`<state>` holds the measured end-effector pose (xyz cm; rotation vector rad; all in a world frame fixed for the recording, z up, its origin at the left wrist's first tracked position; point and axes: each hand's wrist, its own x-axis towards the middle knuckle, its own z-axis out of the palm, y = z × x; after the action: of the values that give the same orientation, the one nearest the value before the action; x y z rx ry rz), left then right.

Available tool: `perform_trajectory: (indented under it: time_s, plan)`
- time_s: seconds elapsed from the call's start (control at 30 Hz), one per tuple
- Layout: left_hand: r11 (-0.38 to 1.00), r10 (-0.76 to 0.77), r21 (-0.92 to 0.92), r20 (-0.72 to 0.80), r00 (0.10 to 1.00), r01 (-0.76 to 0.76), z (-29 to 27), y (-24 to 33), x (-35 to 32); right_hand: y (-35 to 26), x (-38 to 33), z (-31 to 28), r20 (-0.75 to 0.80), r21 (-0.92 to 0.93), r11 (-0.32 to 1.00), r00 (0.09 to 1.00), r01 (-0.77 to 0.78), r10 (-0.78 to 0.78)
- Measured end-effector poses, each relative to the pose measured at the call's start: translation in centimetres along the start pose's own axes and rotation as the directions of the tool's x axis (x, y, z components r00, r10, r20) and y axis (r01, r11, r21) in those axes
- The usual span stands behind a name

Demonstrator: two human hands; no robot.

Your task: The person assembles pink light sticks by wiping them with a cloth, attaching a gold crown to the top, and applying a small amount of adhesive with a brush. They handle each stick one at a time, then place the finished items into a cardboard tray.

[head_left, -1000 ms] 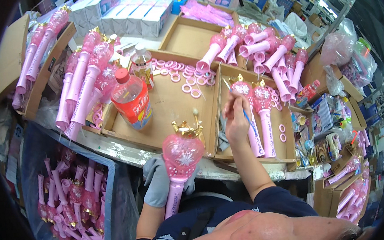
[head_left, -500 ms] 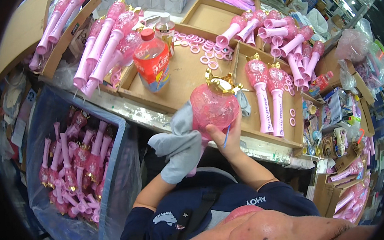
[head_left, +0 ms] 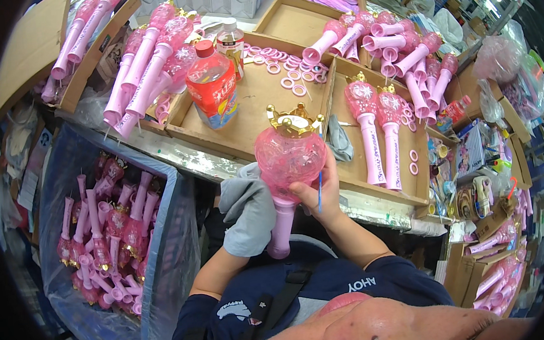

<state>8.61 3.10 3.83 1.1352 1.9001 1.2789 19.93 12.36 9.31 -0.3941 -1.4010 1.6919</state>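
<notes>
Upright in front of my chest is a pink toy wand [head_left: 290,159] with a clear pink round head, a gold crown [head_left: 294,123] and a pink handle. My right hand [head_left: 321,185] grips the head from the right, thumb across its lower front. A thin blue stick [head_left: 320,192] also sits in that hand; its kind is unclear. A grey cloth [head_left: 246,204] covers my left hand [head_left: 250,213], which lies against the wand's left side where head meets handle. The cloth hides its fingers.
A blue plastic-lined bin [head_left: 172,197] at left holds several wands. On the table stand a red bottle [head_left: 212,88], a clear bottle [head_left: 231,45] and cardboard trays [head_left: 252,117] with pink rings [head_left: 273,68]. Two finished-looking wands [head_left: 368,130] and a grey rag [head_left: 340,140] lie right.
The wand has tipped more upright and shifted slightly left, with its handle now in view. The cloth has slid off the head's side, lower down. My right hand still grips the wand.
</notes>
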Motion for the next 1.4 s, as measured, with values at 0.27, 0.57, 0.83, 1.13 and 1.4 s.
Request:
perform_trajectory:
  time_s: [0.27,0.57,0.83,1.13,1.4]
  plan:
    - [0.997,0.042,-0.063,-0.037,0.998,-0.044,0.1,-0.4,-0.4,0.8,-0.2,-1.2,0.038,0.114,0.993,0.999,-0.013,0.008]
    - [0.954,0.209,-0.193,-0.124,0.97,-0.23,0.8,0.9,1.3,2.3,-0.3,-0.7,-0.021,-0.256,0.955,0.987,0.151,-0.161]
    - [0.3,-0.186,-0.901,0.268,0.945,0.314,-0.9,2.4,2.2,2.3,1.3,-2.5,0.013,-0.428,0.882,0.977,0.198,-0.213]
    - [0.794,-0.159,-0.562,0.178,0.971,0.233,-1.3,0.8,4.1,-0.8,6.5,-6.8,-0.225,-0.497,0.86,0.939,0.12,-0.261]
    - [0.916,-0.15,-0.358,0.115,0.982,0.182,-1.6,1.0,4.5,-1.8,11.3,-6.5,-0.196,0.15,0.972,0.969,0.182,-0.152]
